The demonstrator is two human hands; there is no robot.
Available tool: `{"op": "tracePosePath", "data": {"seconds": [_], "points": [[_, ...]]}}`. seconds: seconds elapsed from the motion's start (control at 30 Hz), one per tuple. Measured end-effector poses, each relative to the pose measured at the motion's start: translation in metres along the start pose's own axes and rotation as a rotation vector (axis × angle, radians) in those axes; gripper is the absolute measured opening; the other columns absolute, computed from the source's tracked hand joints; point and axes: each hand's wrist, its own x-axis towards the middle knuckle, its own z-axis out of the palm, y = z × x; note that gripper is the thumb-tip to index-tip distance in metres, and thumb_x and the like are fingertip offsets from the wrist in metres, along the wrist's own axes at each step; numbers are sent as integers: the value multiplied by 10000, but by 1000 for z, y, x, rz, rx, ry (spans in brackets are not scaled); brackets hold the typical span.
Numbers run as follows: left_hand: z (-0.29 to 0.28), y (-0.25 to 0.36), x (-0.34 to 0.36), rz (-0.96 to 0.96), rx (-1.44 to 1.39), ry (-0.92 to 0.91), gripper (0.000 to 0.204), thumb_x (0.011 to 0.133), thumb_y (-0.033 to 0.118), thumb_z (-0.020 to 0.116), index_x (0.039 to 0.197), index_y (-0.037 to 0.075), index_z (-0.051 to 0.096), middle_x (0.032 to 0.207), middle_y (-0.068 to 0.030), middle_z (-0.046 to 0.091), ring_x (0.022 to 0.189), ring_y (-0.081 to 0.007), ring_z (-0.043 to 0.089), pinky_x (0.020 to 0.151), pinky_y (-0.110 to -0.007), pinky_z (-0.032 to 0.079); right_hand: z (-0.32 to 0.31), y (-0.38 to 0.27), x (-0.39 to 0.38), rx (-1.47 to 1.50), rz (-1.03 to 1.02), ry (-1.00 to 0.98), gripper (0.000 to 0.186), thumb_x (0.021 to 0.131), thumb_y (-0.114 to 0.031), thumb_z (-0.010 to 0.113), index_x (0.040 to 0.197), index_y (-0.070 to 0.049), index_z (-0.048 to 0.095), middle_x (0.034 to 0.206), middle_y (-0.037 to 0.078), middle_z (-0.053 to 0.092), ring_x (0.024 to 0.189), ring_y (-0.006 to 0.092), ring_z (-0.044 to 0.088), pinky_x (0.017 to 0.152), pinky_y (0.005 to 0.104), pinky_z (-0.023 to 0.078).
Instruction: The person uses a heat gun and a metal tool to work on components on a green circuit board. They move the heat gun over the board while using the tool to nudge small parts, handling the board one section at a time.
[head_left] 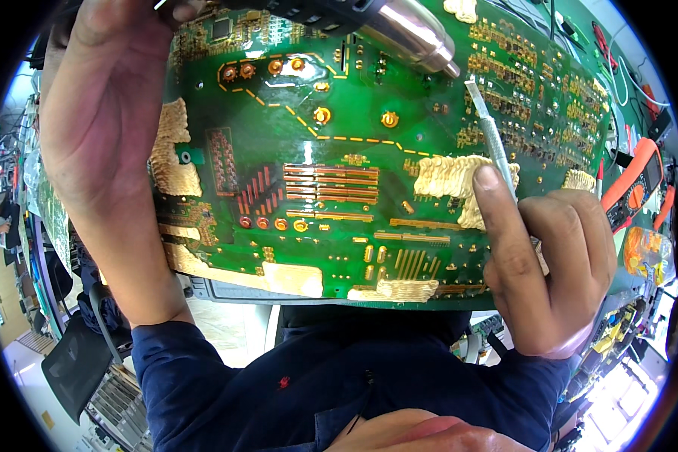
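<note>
Pinching a thin metal tool [493, 135] in the right hand [550, 264], fingers closed round its lower end and the forefinger [497, 203] lying stretched along the shaft. Holding the tool so that its long axis is running up and slightly to the left from the hand, across the right half of the green circuit board [339, 143]. Ending with the tip just beside the silver nozzle of the heat gun [410, 34]; touching or only close, not possible to tell.

Reaching in with the left hand [102, 113] from the upper left, fingers curling shut on the black body of the heat gun at the top edge, though partly cut off there. Pointing the nozzle down and to the right, so the two tools are meeting at an angle over the upper right part of the board.

Lying flat in front of the body, the board is filling the middle of the view. Sitting just under the forefinger, a pale, ridged patch of solder [448, 177]. Being the nearer of the two to that patch: the right hand, with the left well apart from it. Resting beyond the board's right edge, an orange meter [640, 181].
</note>
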Motion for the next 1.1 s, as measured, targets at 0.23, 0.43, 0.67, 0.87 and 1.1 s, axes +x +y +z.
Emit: {"op": "tracePosePath", "data": {"seconds": [0.23, 0.43, 0.67, 0.87, 1.1], "points": [[1, 1, 0, -6, 0, 0, 604, 952, 394, 651, 1378, -13, 522, 1415, -166, 541, 1374, -308, 459, 1190, -500, 266, 9, -1, 1, -17, 39, -31, 606, 605, 81, 653, 1209, 33, 684, 765, 86, 517, 671, 244, 562, 586, 374, 466], [-1, 1, 1, -5, -10, 5, 606, 951, 394, 651, 1380, -14, 522, 1422, -168, 537, 1379, -309, 455, 1194, -502, 263, 3, -3, 0, 24, 30, -59, 589, 634, 44, 635, 1221, 48, 673, 776, 100, 515, 687, 263, 574, 603, 387, 487], [-2, 1, 2, -12, -22, 6, 609, 951, 394, 650, 1383, -15, 521, 1429, -170, 534, 1385, -311, 451, 1198, -504, 258, 2, -2, -1, 11, 38, -70, 572, 673, -19, 630, 1240, 50, 664, 782, 107, 518, 698, 267, 585, 615, 403, 494], [-6, 4, 4, -17, -55, 9, 611, 951, 394, 650, 1385, -15, 521, 1435, -171, 530, 1391, -313, 447, 1201, -506, 254, 0, -3, 0, 34, 36, -80, 549, 692, -24, 634, 1234, 57, 664, 782, 111, 521, 700, 268, 590, 611, 400, 497], [-6, 3, 6, -17, -42, 24, 646, 947, 421, 647, 1386, -33, 512, 1430, -181, 532, 1384, -315, 455, 1197, -507, 264, 2, -3, -2, 16, 35, -55, 581, 655, 29, 657, 1236, 45, 667, 794, 113, 536, 717, 269, 608, 621, 394, 511]]}}
